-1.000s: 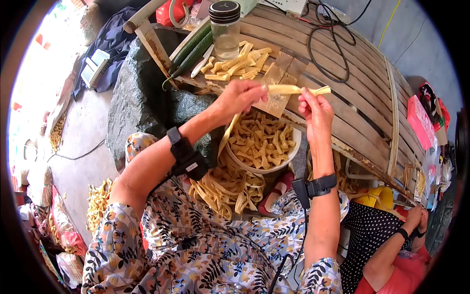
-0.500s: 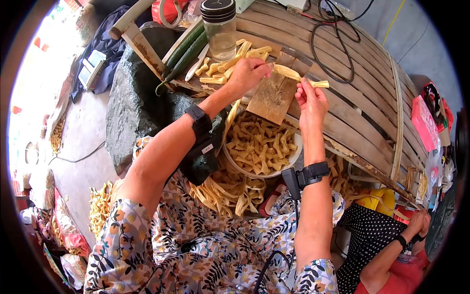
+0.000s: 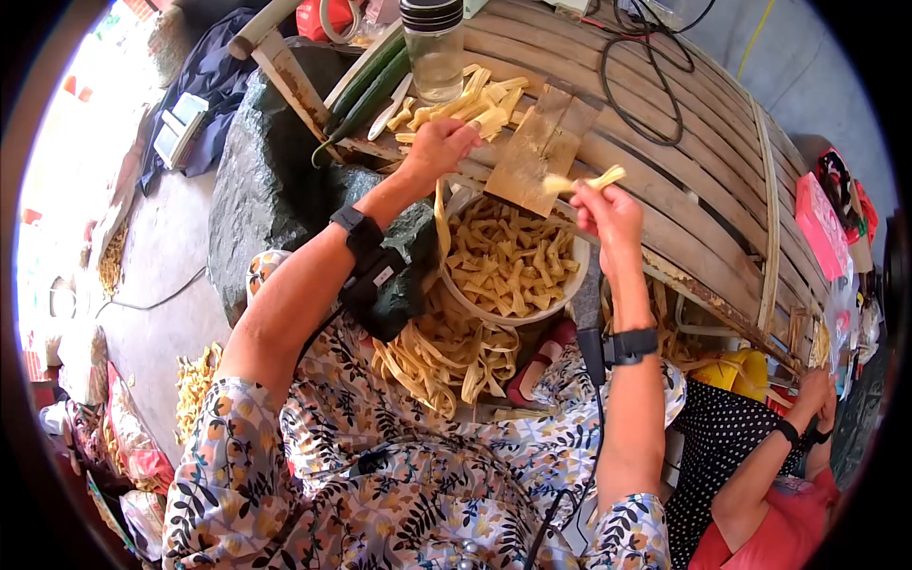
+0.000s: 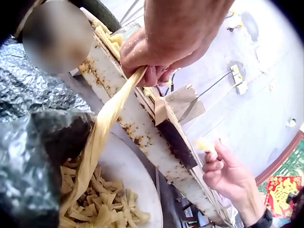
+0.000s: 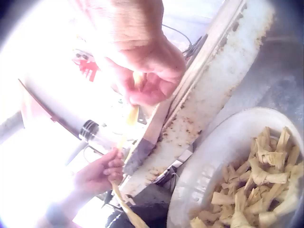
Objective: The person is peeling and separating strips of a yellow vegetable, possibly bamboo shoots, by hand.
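A long pale-yellow strip (image 4: 105,122) hangs from my left hand (image 3: 439,152) toward the tub; its upper end is pinched in the fingers, beside the pile of pieces (image 3: 489,99) on the slatted table. Off to the right, my right hand (image 3: 610,217) pinches a short knotted piece (image 3: 604,178) between thumb and fingers, in front of the wooden board (image 3: 540,152). The piece's left end is blurred. A pale band (image 5: 130,124) shows below my right hand (image 5: 142,71) in the right wrist view. Knotted pieces fill the white tub (image 3: 581,271).
A lidded jar (image 3: 437,62) and cucumbers (image 3: 372,90) stand and lie at the table's left, beside a white-handled knife (image 3: 389,108). A black cable (image 3: 655,95) loops over the slats. Loose strips (image 3: 446,356) lie below the tub. Another person's arms (image 3: 760,465) are at lower right.
The hands have moved apart, my left hand going left and down. The strip stretched between them is no longer seen in the head view; a short knotted piece remains in my right hand.
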The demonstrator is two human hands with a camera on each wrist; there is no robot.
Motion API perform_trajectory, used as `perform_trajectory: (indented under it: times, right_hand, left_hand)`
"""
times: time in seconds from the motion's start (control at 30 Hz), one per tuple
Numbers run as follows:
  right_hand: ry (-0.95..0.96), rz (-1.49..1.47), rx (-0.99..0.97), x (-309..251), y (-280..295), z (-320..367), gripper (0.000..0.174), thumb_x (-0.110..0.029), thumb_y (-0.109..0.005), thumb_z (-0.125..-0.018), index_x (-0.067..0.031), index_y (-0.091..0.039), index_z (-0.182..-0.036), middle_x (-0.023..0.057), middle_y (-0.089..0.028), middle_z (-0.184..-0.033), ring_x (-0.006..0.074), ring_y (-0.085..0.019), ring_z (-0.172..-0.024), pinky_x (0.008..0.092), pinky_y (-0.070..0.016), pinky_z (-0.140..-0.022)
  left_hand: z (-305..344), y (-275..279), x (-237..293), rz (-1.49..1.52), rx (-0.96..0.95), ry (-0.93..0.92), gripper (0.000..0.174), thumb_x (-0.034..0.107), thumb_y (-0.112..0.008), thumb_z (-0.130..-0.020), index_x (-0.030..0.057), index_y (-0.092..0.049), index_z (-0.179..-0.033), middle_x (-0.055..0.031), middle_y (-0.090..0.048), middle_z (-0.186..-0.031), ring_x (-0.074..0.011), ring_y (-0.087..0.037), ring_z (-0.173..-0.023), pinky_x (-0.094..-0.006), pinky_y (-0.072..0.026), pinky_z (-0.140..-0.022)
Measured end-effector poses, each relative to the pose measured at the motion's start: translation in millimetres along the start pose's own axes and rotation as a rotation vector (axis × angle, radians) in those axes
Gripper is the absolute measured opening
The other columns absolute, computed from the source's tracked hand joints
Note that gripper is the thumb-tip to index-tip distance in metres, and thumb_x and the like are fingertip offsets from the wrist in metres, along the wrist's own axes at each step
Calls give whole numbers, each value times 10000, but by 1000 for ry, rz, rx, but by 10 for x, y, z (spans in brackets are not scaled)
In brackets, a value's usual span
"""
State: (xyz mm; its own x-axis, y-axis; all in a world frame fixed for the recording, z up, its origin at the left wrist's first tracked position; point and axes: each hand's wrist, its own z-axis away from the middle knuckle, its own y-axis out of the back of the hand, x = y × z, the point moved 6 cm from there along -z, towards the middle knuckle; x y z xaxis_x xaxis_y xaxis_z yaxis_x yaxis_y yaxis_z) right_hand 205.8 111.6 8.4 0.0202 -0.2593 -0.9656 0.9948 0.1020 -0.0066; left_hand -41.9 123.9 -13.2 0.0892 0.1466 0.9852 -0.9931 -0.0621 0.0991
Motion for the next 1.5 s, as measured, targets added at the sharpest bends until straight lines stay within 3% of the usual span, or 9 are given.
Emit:
perform_trajectory:
  times: [0.1,0.3,0.4,0.53,0.93,1.03,1.23,1.37,1.5]
  right_hand:
    - [84,215,-195,125,-36,109,260,-224,-638,-810,23,-615,-892,45,-622,-706,80,-563,-572,198,-454,-513]
    - [38,295,-188,75,33,163,207,-187,-631,-808,-18,-629,-929,39,-634,-724,77,-568,-611,203,-452,-547]
    - [214,642,-158,270,11,56,191,-120,-645,-773,-17,-623,-933,55,-642,-722,104,-564,-595,243,-461,-574]
    - [282,454,65,73,-12,17,179,-82,-636,-759,17,-613,-907,81,-628,-709,108,-574,-589,245,-464,-554]
    - [250,413,123,172,148,66,204,-68,-659,-728,30,-625,-903,85,-629,-708,95,-563,-570,232,-453,-514]
    - [289,379,94,-22,195,147,220,-84,-631,-775,-4,-618,-979,95,-641,-767,99,-575,-585,213,-448,-497]
    - [109,-71,-338,-264,-180,474,223,-93,-586,-833,-6,-582,-1038,54,-618,-772,77,-548,-591,171,-433,-507]
    - [301,-16,-299,-404,-28,479,172,-27,-565,-821,6,-608,-984,51,-614,-770,79,-553,-620,186,-445,-545]
    - [445,-1,-396,-537,-33,570,183,31,-529,-817,9,-614,-978,68,-619,-957,135,-583,-883,241,-463,-780]
  left_hand:
    - [98,-64,-51,-10,-39,48,196,227,-515,-861,52,-594,-823,26,-508,-667,-43,-412,-541,-183,-337,-475]
    - [126,-197,-6,-265,9,-176,198,202,-550,-838,21,-607,-783,6,-572,-658,-58,-430,-486,-200,-361,-445]
    - [148,-228,30,-308,26,-227,221,195,-551,-836,-7,-596,-761,-4,-567,-616,-73,-447,-484,-224,-373,-448]
    - [219,-308,82,-412,61,-331,246,197,-541,-838,-18,-584,-727,-34,-558,-600,-96,-461,-495,-250,-385,-468]
    - [376,-460,74,-239,-15,-156,210,164,-504,-859,-4,-612,-796,-4,-575,-613,-65,-460,-511,-223,-378,-474]
    - [458,-389,306,-292,-45,-339,184,157,-507,-865,25,-634,-872,21,-576,-624,-39,-443,-508,-198,-372,-471]
    - [875,-787,369,-110,-479,-91,243,229,-478,-906,48,-624,-978,32,-566,-670,-25,-440,-548,-174,-381,-512]
    - [1070,-866,385,308,-641,166,287,249,-457,-919,16,-582,-1032,9,-549,-697,-34,-452,-584,-159,-368,-539]
    - [1035,-793,328,323,-603,115,200,178,-500,-893,24,-594,-980,16,-552,-675,-28,-436,-542,-162,-351,-488]
